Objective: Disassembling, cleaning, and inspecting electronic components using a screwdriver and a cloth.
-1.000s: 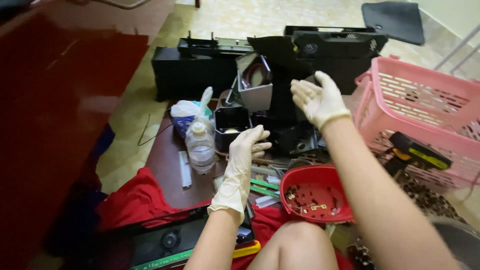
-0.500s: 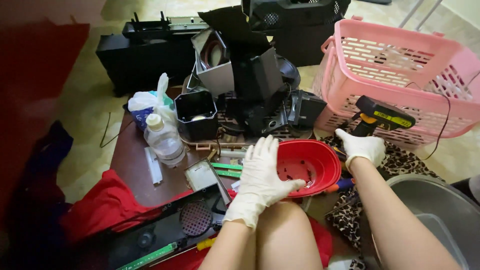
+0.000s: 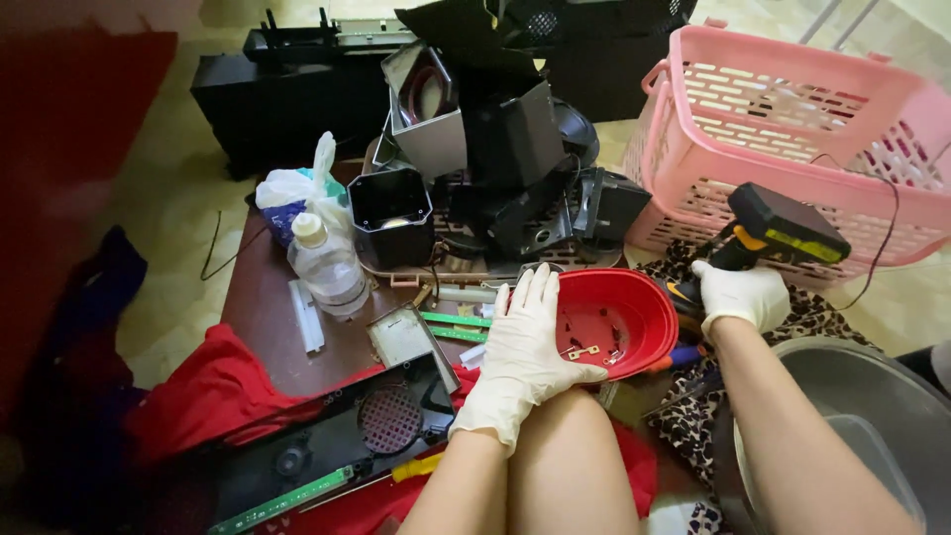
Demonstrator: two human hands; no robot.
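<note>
My left hand [image 3: 522, 352], in a white glove, rests flat on the near left rim of a red plastic bowl [image 3: 619, 317] that holds several small metal parts. The fingers are spread and hold nothing. My right hand [image 3: 738, 295], also gloved, is closed around the grip of a black and yellow cordless drill [image 3: 778, 228] lying to the right of the bowl, in front of a pink basket [image 3: 792, 129]. My bare knee [image 3: 570, 446] sits just below the bowl.
A low brown table [image 3: 263, 297] carries a clear plastic bottle [image 3: 327, 266], a white plastic bag [image 3: 292, 188], a black square cup [image 3: 389, 213] and several dismantled black machine parts [image 3: 515, 149]. A black panel with a grille [image 3: 337, 436] lies on red cloth [image 3: 198, 396]. A grey metal basin [image 3: 852, 416] stands at right.
My right hand has come down from the black parts to the drill and closed on it. My left hand has moved right from the bottle area onto the red bowl's rim.
</note>
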